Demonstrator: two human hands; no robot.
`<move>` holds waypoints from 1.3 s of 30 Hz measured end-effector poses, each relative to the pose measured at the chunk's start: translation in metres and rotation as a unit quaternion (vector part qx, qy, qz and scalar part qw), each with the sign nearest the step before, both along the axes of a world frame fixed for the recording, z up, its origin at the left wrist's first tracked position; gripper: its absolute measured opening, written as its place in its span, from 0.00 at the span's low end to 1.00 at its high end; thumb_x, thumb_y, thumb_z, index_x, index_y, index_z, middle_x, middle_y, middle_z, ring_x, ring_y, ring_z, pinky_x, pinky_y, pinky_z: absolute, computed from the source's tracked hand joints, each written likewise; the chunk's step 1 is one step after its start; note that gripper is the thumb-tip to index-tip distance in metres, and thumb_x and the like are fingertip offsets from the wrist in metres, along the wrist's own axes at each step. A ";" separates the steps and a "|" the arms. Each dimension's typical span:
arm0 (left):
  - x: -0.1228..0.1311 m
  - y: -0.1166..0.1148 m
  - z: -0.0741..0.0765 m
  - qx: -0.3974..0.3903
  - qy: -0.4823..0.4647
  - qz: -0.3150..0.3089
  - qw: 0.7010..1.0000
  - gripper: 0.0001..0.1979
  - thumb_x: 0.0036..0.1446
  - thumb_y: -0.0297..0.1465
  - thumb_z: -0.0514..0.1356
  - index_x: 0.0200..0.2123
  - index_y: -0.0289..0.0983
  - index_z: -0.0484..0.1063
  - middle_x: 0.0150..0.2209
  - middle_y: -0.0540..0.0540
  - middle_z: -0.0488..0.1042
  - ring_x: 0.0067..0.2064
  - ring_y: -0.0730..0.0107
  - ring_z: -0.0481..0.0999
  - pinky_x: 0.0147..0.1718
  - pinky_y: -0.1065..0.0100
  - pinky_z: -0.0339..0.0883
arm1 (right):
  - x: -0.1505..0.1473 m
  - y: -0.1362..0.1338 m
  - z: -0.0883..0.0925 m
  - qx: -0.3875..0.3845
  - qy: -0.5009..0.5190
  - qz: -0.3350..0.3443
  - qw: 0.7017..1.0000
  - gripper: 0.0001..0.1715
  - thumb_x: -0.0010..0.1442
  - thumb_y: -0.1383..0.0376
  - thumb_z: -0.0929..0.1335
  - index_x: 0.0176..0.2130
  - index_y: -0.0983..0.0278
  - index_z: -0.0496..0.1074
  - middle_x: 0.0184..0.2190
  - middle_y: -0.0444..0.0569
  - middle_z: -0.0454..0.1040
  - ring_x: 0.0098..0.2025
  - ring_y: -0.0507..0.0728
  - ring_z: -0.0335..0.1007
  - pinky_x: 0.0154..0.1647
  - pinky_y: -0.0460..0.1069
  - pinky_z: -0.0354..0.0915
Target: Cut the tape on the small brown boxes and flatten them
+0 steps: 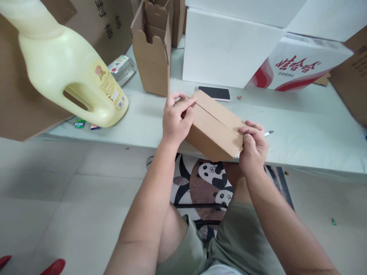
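A small brown cardboard box (210, 128) is tilted at the front edge of the table, its top flaps meeting in a thin seam. My left hand (177, 116) grips its far left end, with fingertips resting on the top. At the other end my right hand (254, 143) has its fingers closed over the corner. Just behind the box lies a phone (214, 93) with a dark screen. A thin pale tool with a grey tip (268, 133) pokes out beside my right hand; the rest of it is hidden.
A large yellow jug (65, 68) stands left, before a big carton (106, 26). Open brown boxes (153, 65) and white boxes (223, 47) line the back, beside a red-and-white carton (301, 65). A clear packet (122, 70) and small wrappers (79, 123) lie left. A panda-print mat (197, 191) covers the floor.
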State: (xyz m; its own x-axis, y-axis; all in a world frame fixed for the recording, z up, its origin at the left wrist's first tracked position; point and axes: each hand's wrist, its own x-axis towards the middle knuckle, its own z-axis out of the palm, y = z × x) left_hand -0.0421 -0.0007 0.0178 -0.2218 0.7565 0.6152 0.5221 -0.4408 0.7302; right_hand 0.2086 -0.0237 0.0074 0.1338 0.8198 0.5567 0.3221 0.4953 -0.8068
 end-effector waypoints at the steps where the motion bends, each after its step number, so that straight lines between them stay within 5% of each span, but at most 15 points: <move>1: 0.000 -0.001 0.001 0.000 0.018 0.009 1.000 0.14 0.67 0.33 0.58 0.47 0.42 0.83 0.54 0.41 0.72 0.55 0.58 0.76 0.59 0.55 0.71 | 0.000 0.000 0.000 0.000 0.001 0.000 1.000 0.10 0.60 0.63 0.67 0.35 0.59 0.81 0.46 0.50 0.73 0.57 0.62 0.69 0.67 0.66 0.58; 8: 0.005 -0.007 0.005 -0.013 0.091 0.027 0.995 0.16 0.70 0.38 0.56 0.49 0.43 0.83 0.60 0.40 0.69 0.66 0.52 0.69 0.69 0.49 0.60 | -0.002 -0.001 0.002 -0.013 -0.004 -0.002 1.000 0.11 0.61 0.63 0.67 0.35 0.58 0.81 0.47 0.50 0.73 0.57 0.62 0.69 0.67 0.67 0.58; 24: 0.006 -0.005 0.011 -0.051 0.088 0.034 0.994 0.14 0.68 0.33 0.56 0.44 0.42 0.83 0.59 0.41 0.72 0.61 0.55 0.73 0.65 0.51 0.65 | -0.006 -0.002 0.001 0.003 -0.004 -0.013 1.000 0.11 0.62 0.63 0.66 0.35 0.58 0.80 0.47 0.51 0.73 0.57 0.62 0.70 0.67 0.67 0.59; 39: 0.007 -0.011 0.014 -0.057 0.102 0.028 0.993 0.12 0.67 0.31 0.58 0.44 0.44 0.83 0.61 0.41 0.70 0.65 0.52 0.70 0.69 0.46 0.60 | -0.005 -0.006 0.005 -0.013 -0.016 -0.012 1.000 0.13 0.63 0.59 0.66 0.34 0.59 0.79 0.47 0.51 0.72 0.59 0.63 0.68 0.68 0.66 0.58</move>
State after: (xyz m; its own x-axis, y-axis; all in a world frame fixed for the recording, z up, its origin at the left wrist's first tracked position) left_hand -0.0352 -0.0114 0.0315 -0.1441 0.8142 0.5624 0.6857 -0.3276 0.6500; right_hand 0.2035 -0.0294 0.0120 0.1366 0.8307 0.5397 0.3596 0.4661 -0.8084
